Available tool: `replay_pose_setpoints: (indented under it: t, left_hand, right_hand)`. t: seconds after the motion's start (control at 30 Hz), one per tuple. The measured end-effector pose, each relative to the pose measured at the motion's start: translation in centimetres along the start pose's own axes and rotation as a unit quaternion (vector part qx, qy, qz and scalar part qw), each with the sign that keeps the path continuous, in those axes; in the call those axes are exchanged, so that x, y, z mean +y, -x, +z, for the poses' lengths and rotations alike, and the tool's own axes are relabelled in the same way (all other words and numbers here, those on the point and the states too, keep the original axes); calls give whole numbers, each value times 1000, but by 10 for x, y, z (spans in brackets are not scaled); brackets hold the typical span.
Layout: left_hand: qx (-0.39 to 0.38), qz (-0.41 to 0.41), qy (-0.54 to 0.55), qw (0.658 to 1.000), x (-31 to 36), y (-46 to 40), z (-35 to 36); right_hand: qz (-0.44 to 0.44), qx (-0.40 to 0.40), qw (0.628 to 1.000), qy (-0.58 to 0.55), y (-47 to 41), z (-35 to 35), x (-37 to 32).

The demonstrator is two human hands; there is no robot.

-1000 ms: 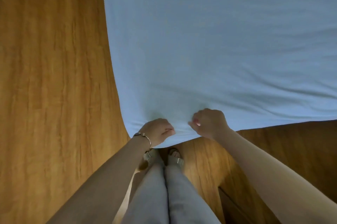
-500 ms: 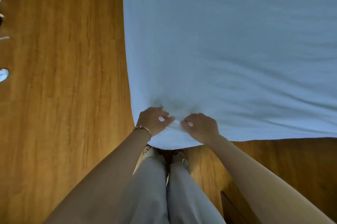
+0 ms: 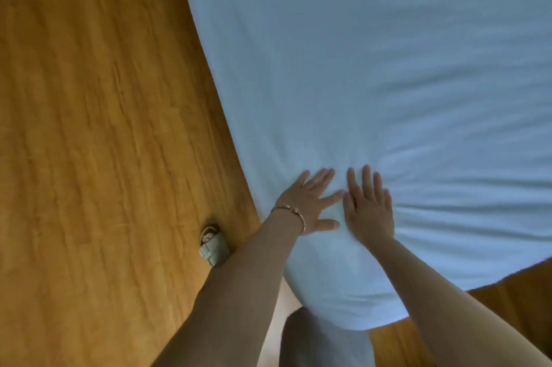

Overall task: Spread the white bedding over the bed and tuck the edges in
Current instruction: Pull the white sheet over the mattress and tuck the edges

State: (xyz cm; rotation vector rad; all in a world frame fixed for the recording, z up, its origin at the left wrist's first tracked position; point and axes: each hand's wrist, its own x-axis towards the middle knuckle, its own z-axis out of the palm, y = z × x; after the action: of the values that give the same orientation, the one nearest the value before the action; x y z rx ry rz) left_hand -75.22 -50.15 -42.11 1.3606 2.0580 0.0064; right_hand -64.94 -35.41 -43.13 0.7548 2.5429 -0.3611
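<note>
The bedding [image 3: 373, 68] is white with a soft blue tint, and it has grey shadow lines where it folds. The floor [image 3: 104, 127] is orange-brown wood with darker brown streaks running along it. A thin gold bracelet [image 3: 294, 213] sits on the left wrist. The sandal [image 3: 213, 245] is pale grey-green. The trousers [image 3: 322, 342] are plain light grey.

A wooden floor [image 3: 98, 133] of warm orange-brown boards fills the left and shows again at the near right. A pale strapped sandal [image 3: 214, 245] stands on it at near left.
</note>
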Motion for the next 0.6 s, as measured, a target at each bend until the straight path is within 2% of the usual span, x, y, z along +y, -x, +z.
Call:
replay_pose_setpoints:
  t: [0.07, 0.1, 0.17, 0.27, 0.33, 0.5, 0.57, 0.6]
  left_hand:
    - [-17, 84, 2, 996, -25, 2, -17]
    - [-4, 101, -11, 995, -38, -1, -28]
    - [51, 90, -50, 993, -65, -15, -51]
    - [64, 102, -127, 985, -108, -47, -84]
    - [76, 128, -158, 976, -140, -65, -101]
    - [120, 121, -199, 965, -244, -94, -146]
    - [140, 114, -205, 962, -293, -110, -174]
    - [148, 110, -202, 962, -315, -118, -189]
  right_hand:
    - [36, -25, 999, -1, -3, -5, -10]
    - [67, -35, 997, -20, -4, -7, -18]
    - [133, -36, 988, -71, -6, -8, -38]
    - [200, -28, 972, -123, -10, -5, -62]
    - [212, -9, 968, -137, -10, 1, -65]
    - [259, 26, 953, -154, -11, 5, -71]
    - [320, 56, 929, -179, -19, 0, -84]
    - [374, 86, 901, -204, -31, -4, -98]
